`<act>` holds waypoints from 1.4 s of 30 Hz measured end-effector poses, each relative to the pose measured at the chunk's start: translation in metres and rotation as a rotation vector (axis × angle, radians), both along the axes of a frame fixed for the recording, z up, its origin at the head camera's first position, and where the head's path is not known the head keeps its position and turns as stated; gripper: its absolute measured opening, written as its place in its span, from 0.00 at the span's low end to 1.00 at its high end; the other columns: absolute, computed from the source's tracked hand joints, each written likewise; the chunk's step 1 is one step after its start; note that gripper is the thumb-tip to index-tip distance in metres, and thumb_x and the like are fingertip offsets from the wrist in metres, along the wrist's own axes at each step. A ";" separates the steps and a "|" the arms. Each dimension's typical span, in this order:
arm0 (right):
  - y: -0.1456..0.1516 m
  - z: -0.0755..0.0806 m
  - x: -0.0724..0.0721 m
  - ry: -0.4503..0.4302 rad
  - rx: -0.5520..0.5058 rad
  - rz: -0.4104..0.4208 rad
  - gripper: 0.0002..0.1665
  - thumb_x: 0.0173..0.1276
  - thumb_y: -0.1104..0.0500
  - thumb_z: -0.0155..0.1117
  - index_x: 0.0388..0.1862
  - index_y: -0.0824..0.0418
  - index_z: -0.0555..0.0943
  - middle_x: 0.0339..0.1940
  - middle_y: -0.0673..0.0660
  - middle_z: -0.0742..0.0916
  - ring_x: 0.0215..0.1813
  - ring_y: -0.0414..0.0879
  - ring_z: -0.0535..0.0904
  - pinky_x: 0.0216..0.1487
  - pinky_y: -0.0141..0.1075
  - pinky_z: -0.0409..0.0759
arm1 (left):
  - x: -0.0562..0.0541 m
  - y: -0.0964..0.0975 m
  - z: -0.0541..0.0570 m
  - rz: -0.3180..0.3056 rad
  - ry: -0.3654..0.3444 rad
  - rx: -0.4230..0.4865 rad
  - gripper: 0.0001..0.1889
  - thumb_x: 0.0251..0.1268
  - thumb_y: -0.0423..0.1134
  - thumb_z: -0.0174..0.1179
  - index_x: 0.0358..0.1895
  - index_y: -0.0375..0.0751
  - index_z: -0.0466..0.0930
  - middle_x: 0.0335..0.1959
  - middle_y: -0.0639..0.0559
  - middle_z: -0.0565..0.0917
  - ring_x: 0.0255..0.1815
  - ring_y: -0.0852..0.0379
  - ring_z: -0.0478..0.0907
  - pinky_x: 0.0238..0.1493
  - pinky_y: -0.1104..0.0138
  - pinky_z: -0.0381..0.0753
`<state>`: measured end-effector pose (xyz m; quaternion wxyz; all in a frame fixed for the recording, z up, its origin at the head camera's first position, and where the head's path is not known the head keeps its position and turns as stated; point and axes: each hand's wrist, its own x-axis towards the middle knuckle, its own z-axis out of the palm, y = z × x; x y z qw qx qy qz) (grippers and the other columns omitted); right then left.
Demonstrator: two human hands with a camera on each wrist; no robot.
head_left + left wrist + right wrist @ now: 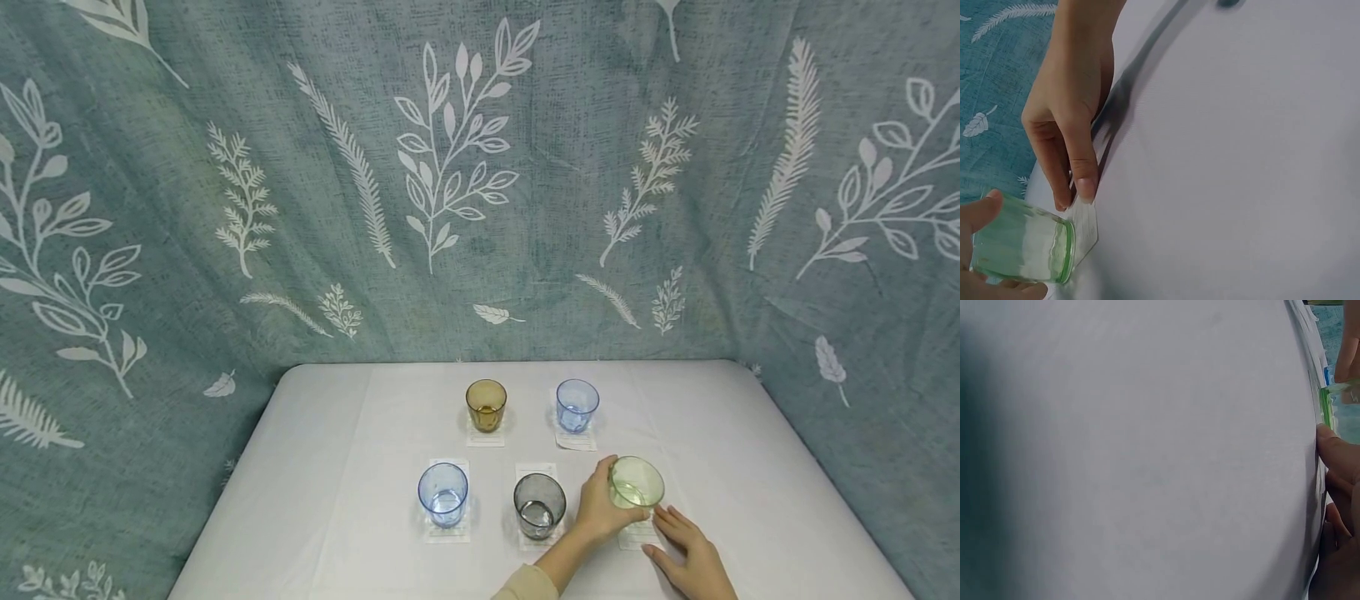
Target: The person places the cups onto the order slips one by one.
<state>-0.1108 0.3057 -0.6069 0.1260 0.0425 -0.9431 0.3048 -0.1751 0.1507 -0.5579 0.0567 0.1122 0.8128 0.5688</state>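
Note:
In the head view my left hand point(603, 504) grips a light green glass point(637, 479) from its left side, thumb in front. The left wrist view shows the glass point(1022, 240) with its base close by a printed paper slip point(1085, 222). My right hand point(690, 558) is at the slip's right side, thumb and fingers apart, fingertips touching the paper point(637, 536). Just left of my left hand stands a grey glass point(540, 506). The right wrist view catches only part of my right hand point(1342, 481) at its right edge.
A blue glass point(443, 494) stands at the front left. Behind are an amber glass point(487, 406) and another blue glass point(577, 406). All stand upright on printed slips. The white tabletop point(360, 467) meets a leaf-patterned teal curtain point(555, 317) at the back.

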 end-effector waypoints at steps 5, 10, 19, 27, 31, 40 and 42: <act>0.001 0.001 0.001 -0.024 -0.012 0.005 0.31 0.53 0.55 0.73 0.50 0.73 0.78 0.57 0.70 0.78 0.60 0.72 0.68 0.53 0.67 0.68 | 0.004 0.002 -0.005 -0.021 0.009 0.026 0.43 0.38 0.38 0.77 0.63 0.39 0.66 0.56 0.45 0.77 0.58 0.53 0.74 0.61 0.63 0.72; 0.003 0.001 0.002 -0.029 -0.024 0.024 0.31 0.54 0.55 0.73 0.50 0.76 0.77 0.57 0.74 0.76 0.60 0.74 0.67 0.52 0.68 0.67 | 0.007 0.003 -0.008 -0.040 0.027 0.043 0.42 0.39 0.39 0.77 0.62 0.39 0.66 0.57 0.46 0.77 0.58 0.55 0.74 0.62 0.66 0.71; 0.005 0.000 0.002 -0.034 -0.025 0.021 0.31 0.54 0.55 0.73 0.50 0.76 0.77 0.58 0.74 0.75 0.59 0.74 0.68 0.53 0.68 0.67 | 0.007 0.003 -0.010 -0.044 0.047 0.032 0.42 0.39 0.41 0.77 0.63 0.42 0.67 0.58 0.49 0.77 0.58 0.54 0.74 0.60 0.65 0.73; 0.005 0.001 0.001 -0.042 -0.015 0.018 0.31 0.53 0.56 0.73 0.49 0.76 0.78 0.58 0.75 0.75 0.60 0.74 0.68 0.53 0.67 0.68 | 0.007 -0.001 -0.009 -0.049 0.008 -0.064 0.45 0.43 0.47 0.75 0.67 0.39 0.63 0.61 0.44 0.74 0.60 0.49 0.74 0.60 0.62 0.74; 0.004 0.003 0.001 -0.058 -0.020 0.018 0.31 0.53 0.55 0.73 0.50 0.76 0.77 0.59 0.75 0.74 0.60 0.74 0.67 0.53 0.67 0.68 | 0.009 -0.004 -0.007 -0.062 0.025 -0.056 0.46 0.44 0.47 0.74 0.68 0.37 0.61 0.60 0.42 0.75 0.59 0.48 0.74 0.59 0.61 0.75; 0.002 0.003 0.003 -0.053 -0.027 0.000 0.32 0.53 0.57 0.73 0.51 0.76 0.77 0.59 0.75 0.74 0.60 0.73 0.68 0.53 0.66 0.68 | 0.023 -0.028 0.032 -0.102 0.169 0.070 0.45 0.47 0.48 0.72 0.69 0.40 0.59 0.67 0.42 0.67 0.63 0.47 0.69 0.59 0.64 0.75; 0.002 0.004 0.004 -0.051 -0.031 -0.011 0.32 0.52 0.57 0.73 0.51 0.78 0.76 0.59 0.75 0.74 0.59 0.73 0.69 0.53 0.64 0.68 | 0.026 -0.040 0.045 -0.127 0.199 0.131 0.44 0.49 0.46 0.72 0.69 0.39 0.59 0.67 0.41 0.66 0.65 0.46 0.67 0.60 0.66 0.73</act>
